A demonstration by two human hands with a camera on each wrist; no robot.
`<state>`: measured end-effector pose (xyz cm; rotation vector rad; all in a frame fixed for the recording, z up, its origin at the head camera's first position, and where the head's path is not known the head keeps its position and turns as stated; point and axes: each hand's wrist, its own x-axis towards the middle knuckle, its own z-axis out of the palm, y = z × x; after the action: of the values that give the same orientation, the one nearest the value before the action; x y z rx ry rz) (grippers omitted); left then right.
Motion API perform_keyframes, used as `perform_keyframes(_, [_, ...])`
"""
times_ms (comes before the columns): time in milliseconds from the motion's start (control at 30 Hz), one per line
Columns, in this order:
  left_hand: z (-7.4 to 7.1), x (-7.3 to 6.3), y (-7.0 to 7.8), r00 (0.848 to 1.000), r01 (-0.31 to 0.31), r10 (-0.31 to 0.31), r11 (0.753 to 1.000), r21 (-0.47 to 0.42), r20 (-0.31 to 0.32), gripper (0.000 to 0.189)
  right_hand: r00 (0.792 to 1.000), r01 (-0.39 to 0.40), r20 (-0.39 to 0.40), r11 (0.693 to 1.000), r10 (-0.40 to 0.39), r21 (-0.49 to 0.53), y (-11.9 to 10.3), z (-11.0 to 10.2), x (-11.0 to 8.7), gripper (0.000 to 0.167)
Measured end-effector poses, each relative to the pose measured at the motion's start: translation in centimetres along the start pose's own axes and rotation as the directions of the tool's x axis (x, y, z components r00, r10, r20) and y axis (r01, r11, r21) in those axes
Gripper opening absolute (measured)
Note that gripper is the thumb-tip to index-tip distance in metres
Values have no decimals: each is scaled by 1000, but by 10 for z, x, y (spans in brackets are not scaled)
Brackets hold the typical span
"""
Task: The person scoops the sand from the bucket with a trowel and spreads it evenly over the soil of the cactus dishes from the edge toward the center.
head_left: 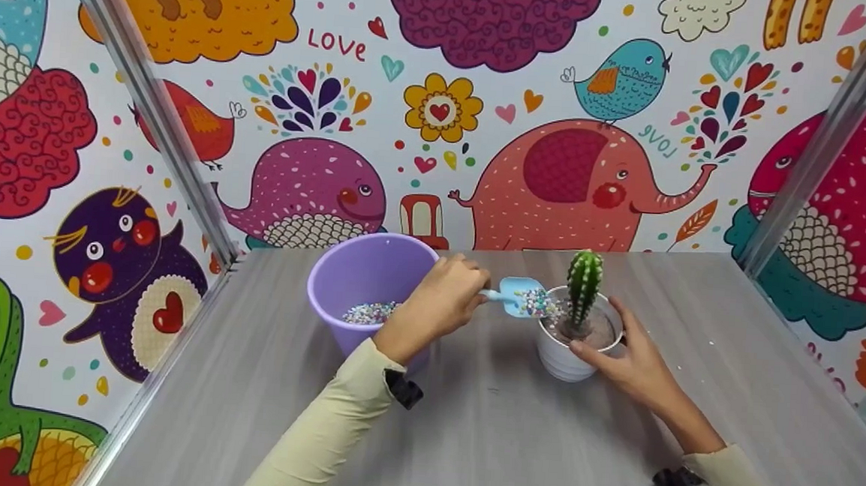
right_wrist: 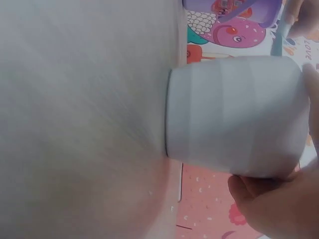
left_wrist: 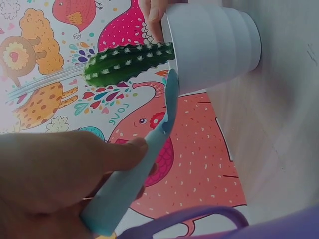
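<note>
My left hand (head_left: 441, 296) grips the handle of a light blue toy shovel (left_wrist: 122, 191). Small multicoloured pebbles (head_left: 537, 303) lie on its scoop, whose front edge is right at the rim of a white ribbed flowerpot (head_left: 566, 360). A green cactus (head_left: 585, 282) with pale spines stands upright in the pot, in greyish soil. Around the pot's right side, my right hand (head_left: 640, 361) holds the rim between thumb and fingers. To the left, a purple bucket (head_left: 325, 285) has more of the pebbles at its bottom, partly covered by the left forearm.
The grey wood-grain table (head_left: 511, 443) carries the pot and the bucket. Several white specks (head_left: 681, 367) lie on it right of the pot. Printed cartoon walls (head_left: 316, 183) with metal frame posts (head_left: 148, 105) stand behind and at the sides.
</note>
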<state>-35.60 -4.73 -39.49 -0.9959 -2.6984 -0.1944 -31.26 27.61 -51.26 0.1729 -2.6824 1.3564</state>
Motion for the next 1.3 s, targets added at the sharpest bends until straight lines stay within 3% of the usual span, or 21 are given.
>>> perform_keyframes(233, [-2,-2,4,1000,7,-6,1000,11,-25,17,1000,-15,27,1000,14,12,-2,-2,-2,125])
perform_keyframes(467, [-2,-2,8,998,8,-3,997,78,-65,17,999,10,-38,1000,-11,-22,-6,4,-4,126])
perform_keyframes(767, [-1,-4,10,996,20,-11,995,98,-92,17,993,15,-115,996,-26,-90,-8,15,-7,126])
perform_keyframes(1133, [-2,-7,14,991,18,5,985,174,-130,17,1000,5,10,1000,-4,-30,-11,1,-4,127])
perform_keyframes(1300, [-2,-8,16,991,23,3,980,198,-131,17,1000,9,-16,999,-10,-39,-13,4,-6,125])
